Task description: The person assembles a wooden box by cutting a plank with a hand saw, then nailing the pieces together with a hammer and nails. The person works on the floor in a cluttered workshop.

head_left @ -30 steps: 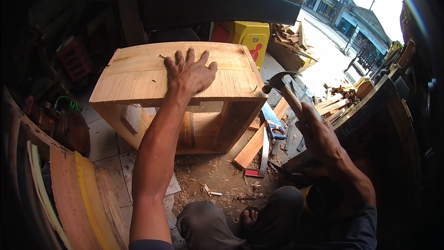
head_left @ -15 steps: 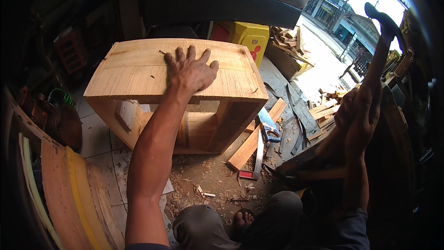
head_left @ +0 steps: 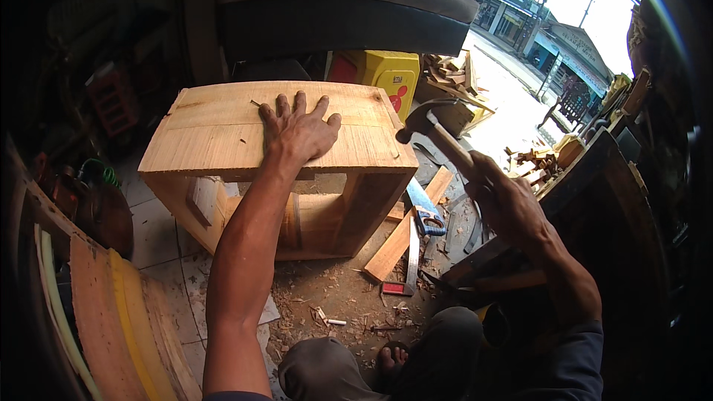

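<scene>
Two bare hands are at work around a pale wooden box [head_left: 200, 137], which stands on the floor right in front of the person, its near side open. The left hand [head_left: 301, 130] lies flat on the box's top panel, palm down, fingers fanned, gripping nothing. Rough-sawn grain, a thin seam and small dark knots mark that panel; a thin nail [head_left: 255, 103] leans beside the fingertips, and a second nail [head_left: 396, 154] sticks up near the front right corner.

Wrapped around a smooth wooden handle, the right hand [head_left: 512, 197] grasps a hammer [head_left: 451, 147], whose curved, dark metal head hangs raised just beside the box's right edge.

Right of the box, a handsaw [head_left: 429, 220] with a blue plastic grip and a flat steel try square [head_left: 397, 289] with a red-marked stock lie by a straight-edged plank [head_left: 388, 254]. Curled, papery shavings [head_left: 356, 301] litter the brown floor.
</scene>
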A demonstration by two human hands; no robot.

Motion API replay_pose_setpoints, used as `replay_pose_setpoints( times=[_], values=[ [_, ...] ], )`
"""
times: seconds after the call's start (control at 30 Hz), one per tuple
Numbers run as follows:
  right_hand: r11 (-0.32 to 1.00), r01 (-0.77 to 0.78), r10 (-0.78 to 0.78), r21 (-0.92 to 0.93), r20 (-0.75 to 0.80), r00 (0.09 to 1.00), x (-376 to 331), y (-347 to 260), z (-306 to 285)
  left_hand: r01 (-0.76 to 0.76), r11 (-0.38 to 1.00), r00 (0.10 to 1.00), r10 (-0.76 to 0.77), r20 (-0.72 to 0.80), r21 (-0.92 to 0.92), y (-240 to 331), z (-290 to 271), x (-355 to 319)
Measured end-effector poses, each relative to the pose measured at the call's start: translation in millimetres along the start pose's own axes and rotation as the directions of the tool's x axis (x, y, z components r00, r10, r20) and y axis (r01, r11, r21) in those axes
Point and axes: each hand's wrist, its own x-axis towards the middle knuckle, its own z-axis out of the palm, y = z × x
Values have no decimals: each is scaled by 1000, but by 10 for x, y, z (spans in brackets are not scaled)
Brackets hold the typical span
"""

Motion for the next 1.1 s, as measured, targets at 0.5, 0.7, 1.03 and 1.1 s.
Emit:
replay_pose_setpoints(
  times=[0.5, 0.7, 1.03, 1.1],
  values=[
    [987, -71, 104, -144, 235, 966, 141, 109, 7, -20, 1000, 999, 21, 27, -16, 75, 80, 7],
    [967, -210, 246, -147, 295, 923, 224, -21, 73, 4, 1000, 1000, -4, -12, 2, -11, 71, 15],
    [329, -115, 477, 937, -59, 877, -495, -270, 729, -361, 809, 933, 305, -193, -465, -407, 114, 190],
    [209, -80, 532, 975, -45, 845, -608, -258, 966, -424, 801, 905, 396, -156, -423, -377, 42, 187]
  ],
)
